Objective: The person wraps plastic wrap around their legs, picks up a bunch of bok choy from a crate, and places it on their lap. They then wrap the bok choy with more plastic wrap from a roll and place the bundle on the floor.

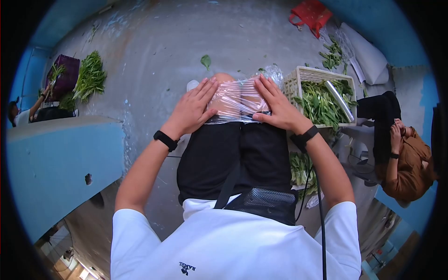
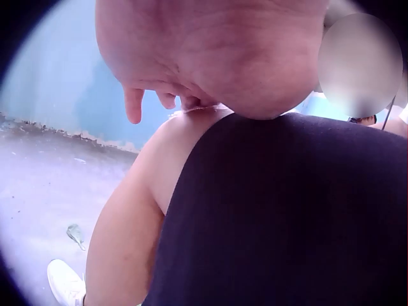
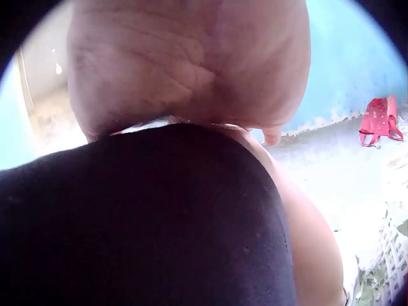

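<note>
both hands (image 1: 192, 111) (image 1: 279, 108) flat | pressing plastic wrap (image 1: 238, 100) | on knees

Clear plastic film (image 1: 238, 100), crinkled, glossy and streaked with white highlights, stretched flat just beyond the hem of the black shorts (image 1: 233, 154), side edges pressed down under the flat left hand (image 1: 191, 112) and right hand (image 1: 280, 109).

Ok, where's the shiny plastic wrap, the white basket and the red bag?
plastic wrap (image 1: 238, 100), head view, on its stretched middle.
white basket (image 1: 292, 88), head view, on its left side wall.
red bag (image 1: 310, 13), head view, on the middle of its body.
</note>
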### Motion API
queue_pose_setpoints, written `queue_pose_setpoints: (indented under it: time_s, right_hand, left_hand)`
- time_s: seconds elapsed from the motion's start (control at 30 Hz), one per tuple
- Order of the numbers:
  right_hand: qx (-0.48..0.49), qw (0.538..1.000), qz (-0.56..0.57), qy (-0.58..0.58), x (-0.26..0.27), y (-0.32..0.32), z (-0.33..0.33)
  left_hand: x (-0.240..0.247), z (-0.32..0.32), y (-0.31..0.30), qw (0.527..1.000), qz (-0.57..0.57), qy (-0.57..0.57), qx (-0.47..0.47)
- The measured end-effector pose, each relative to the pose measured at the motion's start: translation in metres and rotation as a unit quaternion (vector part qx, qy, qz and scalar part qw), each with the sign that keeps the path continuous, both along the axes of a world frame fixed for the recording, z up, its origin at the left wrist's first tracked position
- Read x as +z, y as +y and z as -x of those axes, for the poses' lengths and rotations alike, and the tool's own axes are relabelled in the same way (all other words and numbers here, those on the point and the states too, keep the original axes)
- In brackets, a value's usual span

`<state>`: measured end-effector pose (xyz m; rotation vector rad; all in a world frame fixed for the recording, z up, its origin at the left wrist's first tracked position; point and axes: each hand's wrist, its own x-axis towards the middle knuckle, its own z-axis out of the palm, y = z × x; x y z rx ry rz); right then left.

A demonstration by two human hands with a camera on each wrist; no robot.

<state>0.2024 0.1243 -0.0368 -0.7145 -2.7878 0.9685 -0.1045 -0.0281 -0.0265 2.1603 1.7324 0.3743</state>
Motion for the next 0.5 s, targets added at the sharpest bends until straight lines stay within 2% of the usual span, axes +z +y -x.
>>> queue_pose_setpoints:
  time_s: [0.33, 0.5]
  right_hand:
    - [0.01, 1.0, -0.007, -0.017, 0.0045, -0.0011, -0.0066]
    - [0.017, 1.0, 0.021, 0.011, 0.0012, 0.0013, -0.008]
  left_hand:
    - [-0.0059, 0.0065, 0.0038, 0.999, 0.038, -0.038, -0.004]
    - [-0.0036, 0.0047, 0.0032, 0.997, 0.045, -0.066, 0.001]
